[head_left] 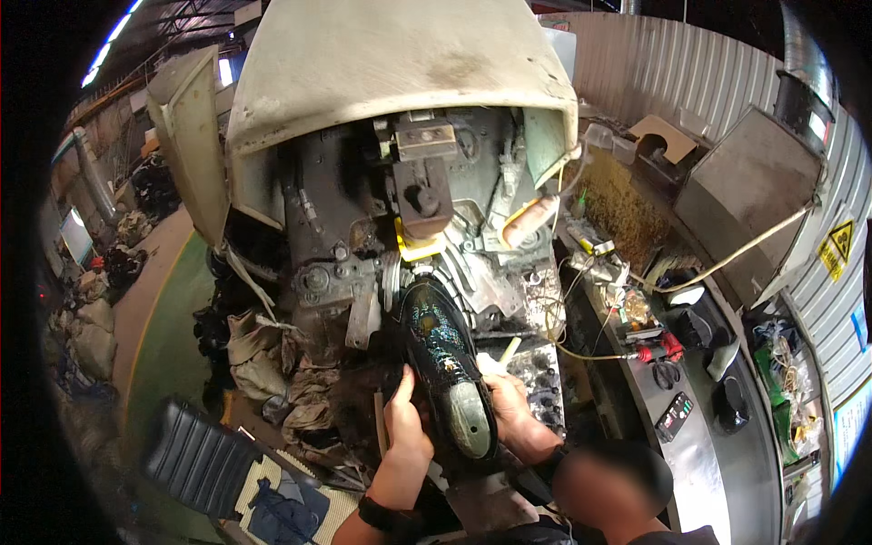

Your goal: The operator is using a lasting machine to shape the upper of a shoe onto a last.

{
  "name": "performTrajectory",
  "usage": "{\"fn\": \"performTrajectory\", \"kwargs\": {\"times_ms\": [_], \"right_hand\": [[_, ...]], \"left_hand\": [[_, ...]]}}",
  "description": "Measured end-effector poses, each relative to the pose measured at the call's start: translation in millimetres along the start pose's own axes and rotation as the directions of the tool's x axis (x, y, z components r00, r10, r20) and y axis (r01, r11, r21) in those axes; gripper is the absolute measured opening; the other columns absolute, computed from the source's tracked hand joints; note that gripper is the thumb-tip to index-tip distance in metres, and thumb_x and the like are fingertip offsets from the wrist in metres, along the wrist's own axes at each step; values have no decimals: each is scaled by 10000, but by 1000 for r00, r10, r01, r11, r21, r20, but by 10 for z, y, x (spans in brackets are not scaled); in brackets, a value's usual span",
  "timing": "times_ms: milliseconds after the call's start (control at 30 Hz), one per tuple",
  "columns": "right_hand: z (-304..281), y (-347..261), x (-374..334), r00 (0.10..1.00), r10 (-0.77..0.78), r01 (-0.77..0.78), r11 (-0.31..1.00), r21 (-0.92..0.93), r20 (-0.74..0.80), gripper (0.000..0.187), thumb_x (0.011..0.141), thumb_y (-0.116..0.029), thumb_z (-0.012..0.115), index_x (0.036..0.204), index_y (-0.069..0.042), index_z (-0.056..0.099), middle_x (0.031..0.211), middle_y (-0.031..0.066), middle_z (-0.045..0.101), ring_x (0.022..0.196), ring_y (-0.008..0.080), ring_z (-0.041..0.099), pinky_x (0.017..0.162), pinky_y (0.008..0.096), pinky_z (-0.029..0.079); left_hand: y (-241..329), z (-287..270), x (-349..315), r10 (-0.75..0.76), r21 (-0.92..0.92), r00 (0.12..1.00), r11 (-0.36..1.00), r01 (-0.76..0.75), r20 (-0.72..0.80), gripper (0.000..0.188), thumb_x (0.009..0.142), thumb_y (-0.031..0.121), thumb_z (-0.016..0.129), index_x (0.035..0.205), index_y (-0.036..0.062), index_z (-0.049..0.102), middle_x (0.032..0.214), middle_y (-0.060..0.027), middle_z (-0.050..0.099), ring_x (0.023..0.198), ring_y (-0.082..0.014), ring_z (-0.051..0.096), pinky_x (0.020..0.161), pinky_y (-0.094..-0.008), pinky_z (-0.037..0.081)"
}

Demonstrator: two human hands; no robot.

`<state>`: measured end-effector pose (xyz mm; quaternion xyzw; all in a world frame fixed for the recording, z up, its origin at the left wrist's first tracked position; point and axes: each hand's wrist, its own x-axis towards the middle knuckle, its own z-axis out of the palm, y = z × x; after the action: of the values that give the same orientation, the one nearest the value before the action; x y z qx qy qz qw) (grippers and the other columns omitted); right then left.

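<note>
Between my two hands lies a dark shoe upper pulled over a last (436,341), its bottom turned up and its toe end pointing into the machine (423,195). The pale heel end of the last shows a small dark hole. Shiny, bluish smears cover the middle of the bottom. My left hand (406,418) grips the left side near the heel, thumb along the edge and the other fingers mostly hidden. On the opposite side my right hand (511,409) is closed around the edge, its fingertips partly out of sight. Metal plates of the machine surround the toe.
A person's head in a dark cap (636,472) is low at the right, over my right forearm's side. On the right, a metal bench (668,400) holds a dark remote control (674,416) and shoe parts. A black padded chair (195,459) stands lower left.
</note>
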<state>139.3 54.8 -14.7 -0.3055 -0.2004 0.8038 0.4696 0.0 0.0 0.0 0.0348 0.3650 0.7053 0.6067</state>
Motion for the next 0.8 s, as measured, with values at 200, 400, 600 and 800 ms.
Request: {"fn": "performTrajectory", "kwargs": {"times_ms": [200, 400, 600, 800], "right_hand": [[88, 53, 451, 1000, -2, 2, 997, 78, 1, 277, 934, 11, 511, 1187, 20, 623, 1120, 128, 684, 981, 233, 683, 879, 366, 573], [158, -9, 603, 999, 42, -39, 996, 78, -35, 177, 959, -41, 563, 1108, 0, 649, 1032, 112, 688, 906, 219, 681, 843, 376, 586], [-80, 95, 810, 999, -5, 6, 1000, 22, -38, 213, 957, -75, 630, 1154, 3, 639, 1075, 92, 708, 904, 186, 698, 795, 344, 592], [-222, 283, 950, 997, -73, 73, 997, -16, -20, 232, 965, -191, 669, 1079, 11, 659, 980, 78, 722, 813, 150, 696, 737, 313, 594]], "left_hand": [[138, -29, 526, -135, -84, 991, 987, 134, -5, 392, 993, 355, 600, 1176, 15, 667, 1165, -106, 691, 1002, -238, 667, 895, -405, 537], [55, -142, 762, -103, -257, 994, 961, 106, 23, 367, 998, 289, 612, 1205, -13, 637, 1200, -101, 669, 1031, -231, 647, 921, -391, 519], [-220, -176, 945, 283, 85, 914, 959, -270, -290, 260, 967, 299, 679, 907, 47, 653, 943, -7, 669, 849, -119, 582, 799, -291, 472], [-478, -432, 1209, 474, 171, 852, 879, -445, -223, 310, 1013, 266, 619, 755, 95, 588, 783, 62, 610, 692, -25, 477, 636, -214, 407]]}}
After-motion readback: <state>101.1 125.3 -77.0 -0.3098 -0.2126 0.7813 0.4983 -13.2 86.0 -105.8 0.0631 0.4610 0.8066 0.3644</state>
